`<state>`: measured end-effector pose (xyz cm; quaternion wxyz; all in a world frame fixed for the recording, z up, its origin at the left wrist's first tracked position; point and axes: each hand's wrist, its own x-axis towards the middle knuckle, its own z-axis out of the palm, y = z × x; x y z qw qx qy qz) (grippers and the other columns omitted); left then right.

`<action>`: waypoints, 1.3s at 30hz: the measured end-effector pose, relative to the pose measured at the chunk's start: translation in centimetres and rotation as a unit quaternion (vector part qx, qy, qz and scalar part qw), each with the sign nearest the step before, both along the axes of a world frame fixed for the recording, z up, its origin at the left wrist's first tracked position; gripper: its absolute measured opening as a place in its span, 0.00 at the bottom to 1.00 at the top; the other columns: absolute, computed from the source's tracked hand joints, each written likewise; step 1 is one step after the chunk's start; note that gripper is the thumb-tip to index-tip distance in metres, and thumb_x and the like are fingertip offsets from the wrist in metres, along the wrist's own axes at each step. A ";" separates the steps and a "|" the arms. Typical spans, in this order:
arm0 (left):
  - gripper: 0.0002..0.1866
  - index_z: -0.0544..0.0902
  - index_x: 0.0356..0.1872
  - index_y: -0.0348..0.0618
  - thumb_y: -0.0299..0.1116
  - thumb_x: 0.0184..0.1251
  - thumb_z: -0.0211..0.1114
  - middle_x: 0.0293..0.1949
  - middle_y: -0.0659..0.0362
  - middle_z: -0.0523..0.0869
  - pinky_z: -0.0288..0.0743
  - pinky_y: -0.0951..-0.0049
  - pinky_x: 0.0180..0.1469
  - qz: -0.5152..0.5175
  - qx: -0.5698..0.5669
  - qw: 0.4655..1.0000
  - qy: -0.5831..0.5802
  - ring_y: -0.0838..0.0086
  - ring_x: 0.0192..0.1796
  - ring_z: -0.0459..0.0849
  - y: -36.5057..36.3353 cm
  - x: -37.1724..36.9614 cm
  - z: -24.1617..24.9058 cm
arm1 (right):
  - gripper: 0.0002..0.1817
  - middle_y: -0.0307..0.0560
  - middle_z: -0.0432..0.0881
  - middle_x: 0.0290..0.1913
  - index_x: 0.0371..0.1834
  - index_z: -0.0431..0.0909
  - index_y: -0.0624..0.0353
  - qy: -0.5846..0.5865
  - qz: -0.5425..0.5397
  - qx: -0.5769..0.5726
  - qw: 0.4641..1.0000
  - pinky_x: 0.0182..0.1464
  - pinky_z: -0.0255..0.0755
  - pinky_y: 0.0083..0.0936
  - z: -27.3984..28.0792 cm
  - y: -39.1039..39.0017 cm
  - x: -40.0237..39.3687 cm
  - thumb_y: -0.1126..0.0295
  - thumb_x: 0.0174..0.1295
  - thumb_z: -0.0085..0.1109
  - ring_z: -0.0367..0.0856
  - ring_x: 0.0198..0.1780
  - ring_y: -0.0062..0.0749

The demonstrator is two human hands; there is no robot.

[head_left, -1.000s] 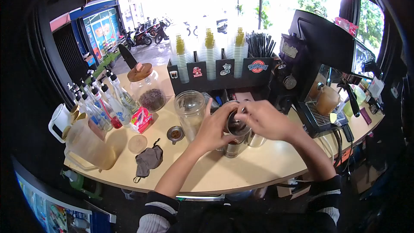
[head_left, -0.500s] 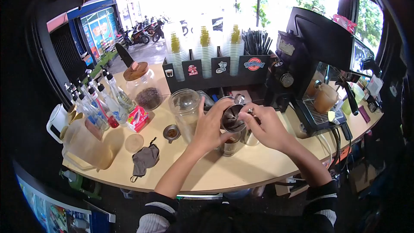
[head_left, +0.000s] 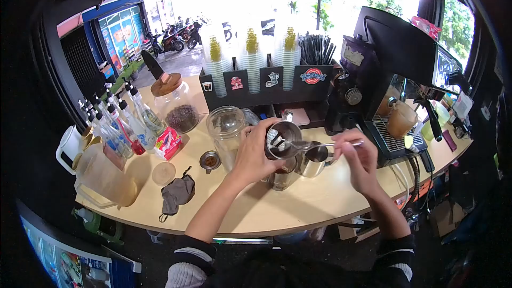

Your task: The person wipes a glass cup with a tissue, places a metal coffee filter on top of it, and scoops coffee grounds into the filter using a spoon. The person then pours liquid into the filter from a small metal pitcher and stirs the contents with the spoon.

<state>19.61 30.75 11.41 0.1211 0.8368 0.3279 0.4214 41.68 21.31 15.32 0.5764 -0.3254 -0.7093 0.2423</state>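
My left hand [head_left: 252, 159] is wrapped around a steel cup [head_left: 290, 128], tilted so that its shiny inside shows. Directly below the cup stands a clear glass [head_left: 280, 181], its upper part hidden by the cup and fingers. In my right hand [head_left: 358, 162], a metal spoon [head_left: 325, 144] is pinched by its handle. The spoon's bowl lies at the cup's right rim. Under the spoon, a steel milk pitcher [head_left: 312, 164] stands upright on the wooden counter [head_left: 256, 208]. A large clear jar [head_left: 223, 138] is just left of my left hand.
Left are several pump bottles [head_left: 136, 138], a plastic jug [head_left: 106, 176], a coffee bean jar [head_left: 181, 117], a grey face mask [head_left: 177, 196] and a small metal strainer [head_left: 210, 161]. A black cup holder [head_left: 250, 93] spans the back. An espresso machine [head_left: 394, 138] stands right.
My right hand has moved right, away from the cup, and the spoon now shows between them. The cup's opening has turned, showing more of its inside. The milk pitcher is less covered.
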 end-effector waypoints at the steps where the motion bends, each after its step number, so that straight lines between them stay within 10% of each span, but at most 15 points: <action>1: 0.46 0.66 0.59 0.48 0.34 0.29 0.79 0.55 0.56 0.75 0.56 0.59 0.64 0.002 0.000 1.000 0.000 0.58 0.59 0.72 0.1 0.0 0.0 | 0.06 0.41 0.73 0.34 0.41 0.72 0.64 0.010 -0.002 0.038 0.999 0.43 0.66 0.18 -0.1 -0.3 0.5 0.75 0.69 0.45 0.72 0.36 0.18; 18: 0.41 0.68 0.54 0.39 0.39 0.36 0.80 0.44 0.47 0.82 0.74 0.63 0.53 0.032 -0.045 0.993 -0.102 0.58 0.48 0.83 -0.3 0.8 0.2 | 0.09 0.53 0.79 0.38 0.44 0.76 0.61 -0.222 -0.099 -0.028 0.970 0.46 0.70 0.33 -13.9 -0.6 3.1 0.80 0.62 0.50 0.76 0.42 0.49; 39: 0.43 0.67 0.57 0.41 0.36 0.35 0.81 0.49 0.51 0.80 0.71 0.65 0.58 0.066 -0.076 0.986 -0.135 0.64 0.53 0.79 -2.1 2.0 -2.4 | 0.19 0.51 0.77 0.50 0.53 0.74 0.59 -0.386 -0.029 0.032 0.921 0.56 0.65 0.37 -15.6 -1.2 4.4 0.70 0.57 0.60 0.73 0.54 0.44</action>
